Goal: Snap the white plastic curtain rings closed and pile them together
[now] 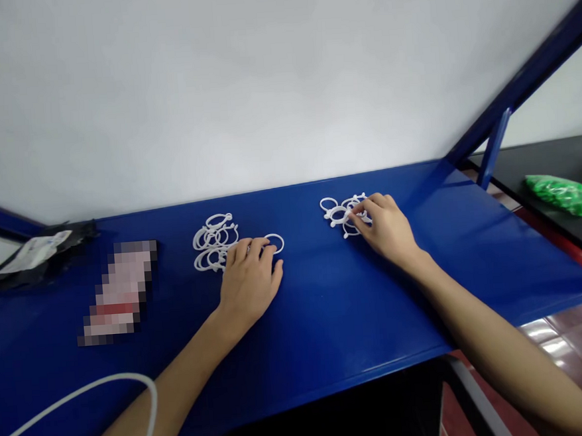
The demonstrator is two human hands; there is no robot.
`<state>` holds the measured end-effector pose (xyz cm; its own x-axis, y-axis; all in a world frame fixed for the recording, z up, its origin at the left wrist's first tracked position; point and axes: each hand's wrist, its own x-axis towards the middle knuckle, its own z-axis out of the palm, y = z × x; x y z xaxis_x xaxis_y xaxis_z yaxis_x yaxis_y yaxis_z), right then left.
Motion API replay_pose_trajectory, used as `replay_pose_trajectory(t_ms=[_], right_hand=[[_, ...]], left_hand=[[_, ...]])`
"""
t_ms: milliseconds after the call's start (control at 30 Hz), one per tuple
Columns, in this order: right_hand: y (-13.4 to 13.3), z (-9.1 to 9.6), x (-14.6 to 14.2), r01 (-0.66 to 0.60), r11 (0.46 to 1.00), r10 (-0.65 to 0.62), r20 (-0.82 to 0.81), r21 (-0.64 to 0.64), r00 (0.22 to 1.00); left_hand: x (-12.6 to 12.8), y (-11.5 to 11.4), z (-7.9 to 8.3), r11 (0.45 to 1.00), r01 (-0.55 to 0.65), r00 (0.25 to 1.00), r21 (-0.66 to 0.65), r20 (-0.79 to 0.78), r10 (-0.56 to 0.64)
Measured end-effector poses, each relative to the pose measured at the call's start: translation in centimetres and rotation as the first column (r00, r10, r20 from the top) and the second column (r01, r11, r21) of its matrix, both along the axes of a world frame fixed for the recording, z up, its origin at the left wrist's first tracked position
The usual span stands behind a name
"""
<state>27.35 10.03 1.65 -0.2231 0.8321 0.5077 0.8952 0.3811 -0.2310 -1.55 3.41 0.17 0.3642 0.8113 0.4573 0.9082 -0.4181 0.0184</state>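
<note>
Two heaps of white plastic rings lie on a blue shelf (328, 321). My left hand (249, 280) rests palm down beside the left heap (214, 243), its fingertips on a single loose ring (275, 241). My right hand (386, 228) reaches into the right heap (340, 213), with thumb and fingers curled together in a pinch on one of its rings.
A blurred pink and white packet (119, 290) lies at the left, with a black and white bag (35, 259) behind it. A white tube (108, 383) curves over the near left corner. A green bag (563, 193) sits on a dark surface at the right. A white wall stands behind the shelf.
</note>
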Motion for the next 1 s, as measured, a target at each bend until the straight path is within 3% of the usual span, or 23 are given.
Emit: replay_pose_trajectory(t_ms=[233, 367, 433, 533, 600, 667, 867, 1000], right_hand=[[-0.8, 0.2, -0.8, 0.033, 0.999, -0.033, 0.015, 0.007, 0.999], [-2.4, 1.3, -2.1, -0.135, 0.991, 0.135, -0.078, 0.005, 0.988], [-3.4, 1.6, -3.0, -0.305, 0.951, 0.294, -0.157, -0.052, 0.943], [-4.8, 1.4, -4.3, -0.547, 0.822, 0.498, -0.265, -0.159, 0.826], [-5.4, 1.1, -5.0, -0.64, 0.742, 0.568, -0.318, -0.202, 0.759], [-5.6, 0.7, -5.4, -0.68, 0.705, 0.587, -0.371, -0.202, 0.719], [-5.6, 0.6, -5.4, -0.72, 0.68, 0.588, -0.485, -0.137, 0.648], [-6.0, 1.0, -5.4, -0.683, 0.717, 0.525, -0.534, -0.143, 0.663]], left_hand=[[0.2, 0.0, 0.5, 0.998, 0.029, 1.0, 0.055, -0.007, -0.029], [0.7, -0.4, 1.0, 0.994, 0.091, 0.992, 0.066, 0.077, -0.096], [1.1, -0.8, 1.2, 0.985, 0.171, 0.973, 0.028, 0.151, -0.173], [1.7, -1.3, 1.1, 0.946, 0.322, 0.908, -0.03, 0.294, -0.299], [2.1, -1.6, 1.1, 0.926, 0.375, 0.864, -0.048, 0.38, -0.33], [2.3, -1.8, 1.0, 0.919, 0.387, 0.835, -0.073, 0.45, -0.316], [2.4, -2.2, 1.2, 0.922, 0.333, 0.752, -0.196, 0.645, -0.135], [2.1, -2.0, 1.1, 0.898, 0.337, 0.653, -0.283, 0.757, -0.007]])
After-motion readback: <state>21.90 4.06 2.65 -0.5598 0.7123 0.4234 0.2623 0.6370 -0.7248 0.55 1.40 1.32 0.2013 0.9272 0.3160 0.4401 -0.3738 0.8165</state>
